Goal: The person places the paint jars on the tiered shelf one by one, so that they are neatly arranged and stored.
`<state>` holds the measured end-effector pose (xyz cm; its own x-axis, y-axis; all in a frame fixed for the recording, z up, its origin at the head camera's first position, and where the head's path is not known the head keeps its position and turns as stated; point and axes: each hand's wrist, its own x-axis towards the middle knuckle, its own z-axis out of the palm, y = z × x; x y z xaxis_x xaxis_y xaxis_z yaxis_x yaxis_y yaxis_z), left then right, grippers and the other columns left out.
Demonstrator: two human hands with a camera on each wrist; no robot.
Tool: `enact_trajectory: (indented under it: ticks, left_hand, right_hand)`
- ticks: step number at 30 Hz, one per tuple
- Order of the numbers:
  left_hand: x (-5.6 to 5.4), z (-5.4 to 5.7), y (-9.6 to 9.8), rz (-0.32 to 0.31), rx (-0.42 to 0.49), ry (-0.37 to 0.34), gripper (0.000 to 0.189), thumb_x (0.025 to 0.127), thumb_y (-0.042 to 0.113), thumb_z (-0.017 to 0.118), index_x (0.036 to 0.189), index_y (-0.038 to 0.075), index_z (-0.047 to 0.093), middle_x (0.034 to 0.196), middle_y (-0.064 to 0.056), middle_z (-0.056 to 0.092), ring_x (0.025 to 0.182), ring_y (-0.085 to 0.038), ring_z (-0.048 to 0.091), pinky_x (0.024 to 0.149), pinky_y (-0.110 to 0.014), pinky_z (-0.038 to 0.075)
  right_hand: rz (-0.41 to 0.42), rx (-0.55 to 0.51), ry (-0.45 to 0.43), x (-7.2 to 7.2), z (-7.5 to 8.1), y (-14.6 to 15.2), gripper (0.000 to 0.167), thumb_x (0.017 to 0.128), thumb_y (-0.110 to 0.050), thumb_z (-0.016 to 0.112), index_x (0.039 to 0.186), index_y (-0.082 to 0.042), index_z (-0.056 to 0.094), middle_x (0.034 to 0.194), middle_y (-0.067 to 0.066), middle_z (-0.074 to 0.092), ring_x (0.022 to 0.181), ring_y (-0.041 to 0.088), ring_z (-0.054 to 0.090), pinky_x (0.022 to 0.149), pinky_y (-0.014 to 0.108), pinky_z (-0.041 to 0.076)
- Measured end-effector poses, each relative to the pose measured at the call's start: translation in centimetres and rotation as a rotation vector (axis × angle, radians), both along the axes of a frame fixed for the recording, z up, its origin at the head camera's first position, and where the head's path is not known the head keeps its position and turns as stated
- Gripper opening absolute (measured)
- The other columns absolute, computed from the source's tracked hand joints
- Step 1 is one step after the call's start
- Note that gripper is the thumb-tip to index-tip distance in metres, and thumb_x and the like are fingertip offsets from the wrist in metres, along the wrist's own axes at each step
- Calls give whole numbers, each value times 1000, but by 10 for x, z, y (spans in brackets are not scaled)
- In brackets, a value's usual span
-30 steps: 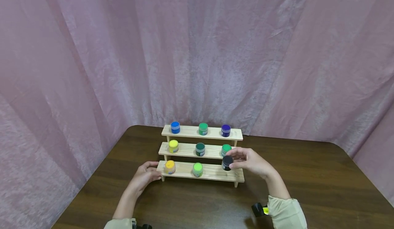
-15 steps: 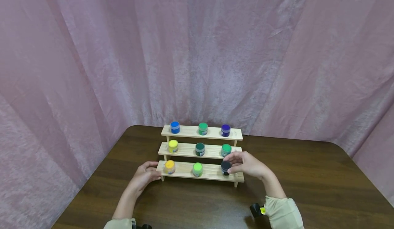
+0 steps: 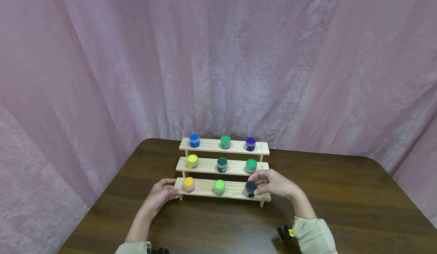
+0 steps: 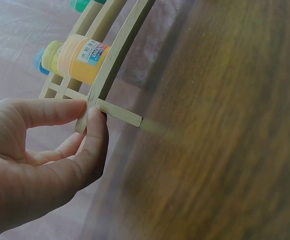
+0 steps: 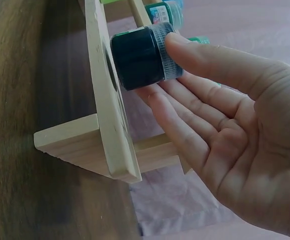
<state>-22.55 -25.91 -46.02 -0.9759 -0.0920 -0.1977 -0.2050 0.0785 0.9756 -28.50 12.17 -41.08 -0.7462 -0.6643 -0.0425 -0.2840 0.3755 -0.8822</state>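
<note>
My right hand (image 3: 274, 183) holds a black paint jar (image 3: 250, 188) by its lid, thumb on the near side and fingers behind. The jar is upright at the right end of the lowest tier of a wooden stepped rack (image 3: 235, 191); in the right wrist view the dark jar (image 5: 137, 57) has its base right at the board. My left hand (image 3: 160, 195) pinches that tier's left end between thumb and fingers, as the left wrist view shows. Close to it stands an orange-yellow paint jar (image 4: 85, 59). A light green jar (image 3: 219, 187) sits mid-tier.
On the middle tier are yellow (image 3: 192, 161), dark green (image 3: 222, 165) and green (image 3: 251, 166) jars. The top tier bears blue (image 3: 194, 141), green (image 3: 225, 142) and purple (image 3: 250, 144) jars. A pink curtain (image 3: 218, 56) hangs behind the brown table (image 3: 341, 193).
My right hand has lowered the black jar and brought it slightly nearer, from above the lowest tier down to its board. The left hand has kept its place on the rack.
</note>
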Motion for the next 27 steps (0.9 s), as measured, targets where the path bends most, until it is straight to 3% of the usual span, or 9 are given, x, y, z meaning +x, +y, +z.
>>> enact_trajectory:
  ticks: [8,18,27]
  left_hand:
    - [0,3,0,2,5,3,52,85,-7,58,133,-13,39,97,-14,65,76,-11,62,71,-21,55]
    - [1,4,0,-9,0,1,53,86,-5,59,134,-13,38,97,-12,64,76,-11,62,71,-21,55]
    - [-1,2,0,-12,-6,-10,54,86,-5,59,135,-12,38,98,-12,65,76,-11,62,70,-21,55]
  right_hand:
    - [2,25,43,1,3,-2,37,82,-3,74,115,10,62,111,25,67,104,30,66,86,20,54]
    - [2,79,127,1,5,-3,34,81,-4,75,112,8,64,105,22,70,98,24,68,85,24,55]
    - [-16,95,97,2,3,-2,35,82,-5,75,113,7,65,106,20,70,99,27,68,83,19,54]
